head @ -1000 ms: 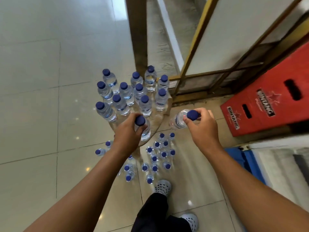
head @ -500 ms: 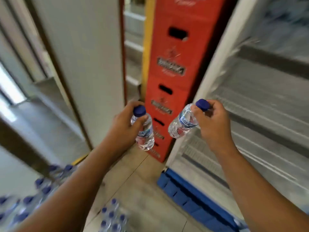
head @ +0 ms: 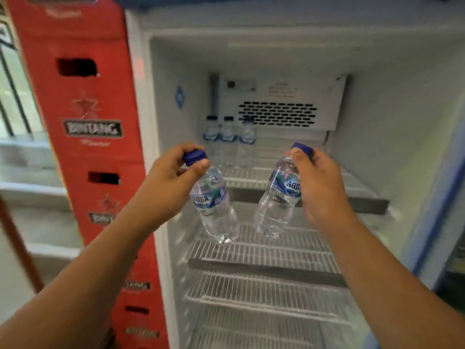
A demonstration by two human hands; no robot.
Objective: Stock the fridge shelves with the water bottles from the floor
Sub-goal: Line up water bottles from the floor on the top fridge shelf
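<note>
Your left hand (head: pixel 173 177) and right hand (head: pixel 317 182) each pinch a water bottle (head: pixel 214 205) by its cap, bodies hanging tilted below your fingers; the top shelf (head: pixel 327 180), three bottles (head: pixel 227 134) at its back, lies just beyond both.

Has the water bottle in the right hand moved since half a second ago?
Yes. Against the red Bintang crates, the water bottle in the right hand has gone rightward: then beside their edge, now inside the fridge opening, over the wire shelves.
</note>
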